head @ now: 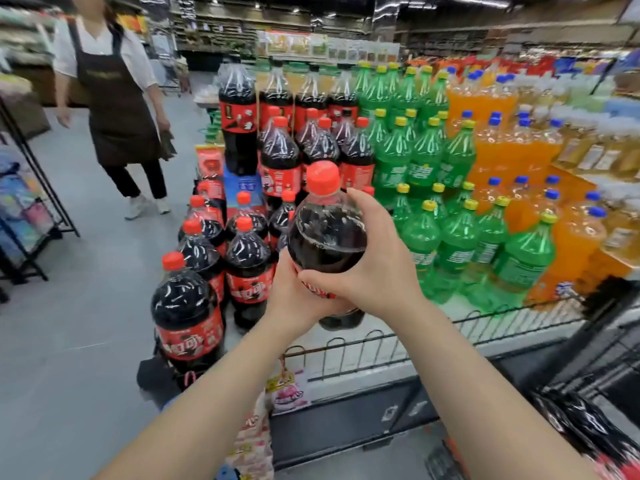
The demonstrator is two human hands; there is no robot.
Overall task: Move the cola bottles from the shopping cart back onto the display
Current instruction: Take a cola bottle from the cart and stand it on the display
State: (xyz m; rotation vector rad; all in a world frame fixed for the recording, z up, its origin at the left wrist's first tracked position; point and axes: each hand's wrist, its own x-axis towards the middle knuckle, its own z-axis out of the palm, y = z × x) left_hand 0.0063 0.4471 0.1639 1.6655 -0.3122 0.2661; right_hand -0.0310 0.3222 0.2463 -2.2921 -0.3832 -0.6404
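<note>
Both hands are gripping one large dark plastic cola bottle with a red cap [327, 244]: left hand [294, 296] cupping its lower side, right hand [370, 268] wrapping the front. It is hanging above the display's [381, 362] front edge, so the placing step seems underway; lowering it upright beside the standing cola bottles [249, 265] should come next.

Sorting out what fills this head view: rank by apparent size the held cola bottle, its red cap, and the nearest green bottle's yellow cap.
1. held cola bottle
2. red cap
3. yellow cap, though it sits farther from the camera, so true size is unsure.
</note>
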